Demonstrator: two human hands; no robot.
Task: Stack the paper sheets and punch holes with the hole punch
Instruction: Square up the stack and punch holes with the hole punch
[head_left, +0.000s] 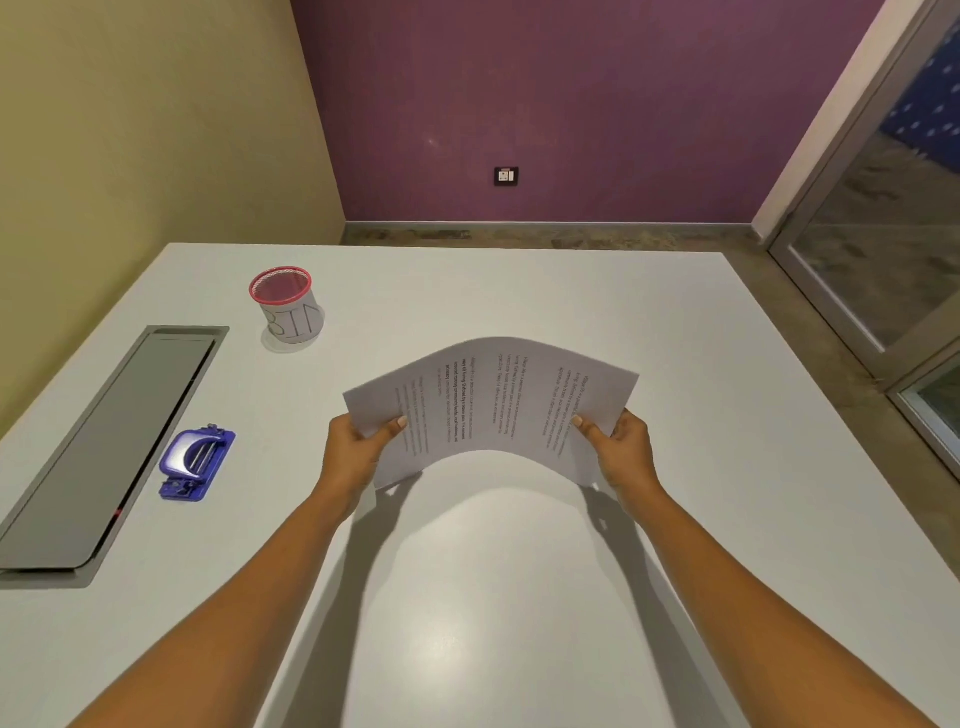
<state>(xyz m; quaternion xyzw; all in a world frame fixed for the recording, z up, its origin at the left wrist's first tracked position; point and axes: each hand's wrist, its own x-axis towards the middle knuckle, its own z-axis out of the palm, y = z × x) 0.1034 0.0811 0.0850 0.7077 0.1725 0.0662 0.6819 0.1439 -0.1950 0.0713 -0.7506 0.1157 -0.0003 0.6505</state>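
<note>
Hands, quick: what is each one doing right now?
Left hand: closed on the left edge of the bowed white printed paper sheets.
Right hand: closed on their right edge, lifted off the white table.

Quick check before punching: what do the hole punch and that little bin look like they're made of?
Hole punch: glossy blue plastic body, likely, with shiny metal bars showing in its top. Bin: fine red wire mesh, see-through at the rim, wrapped in a white paper-like sleeve lettered BIN.

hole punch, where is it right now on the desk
In the head view the blue hole punch sits on the white desk at left, beside the grey inset panel and nearer than the pink-rimmed bin, untouched by either hand.
</note>
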